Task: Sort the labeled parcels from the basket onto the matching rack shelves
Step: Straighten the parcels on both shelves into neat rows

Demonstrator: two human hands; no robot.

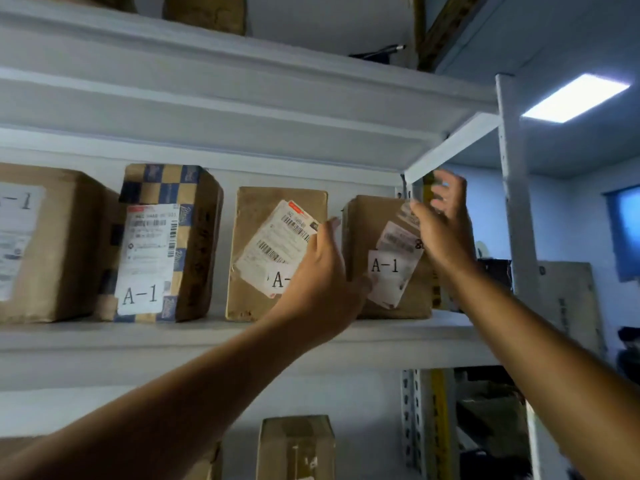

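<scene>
Both hands reach up to the shelf (242, 341) at a brown parcel (377, 233) marked A-1 that stands between them. The left hand (322, 282) lies against its left side with straight fingers; the right hand (445, 223) is at its upper right corner, fingers loosely spread, gripping nothing. Left of the left hand stand more A-1 parcels (166, 244)
</scene>
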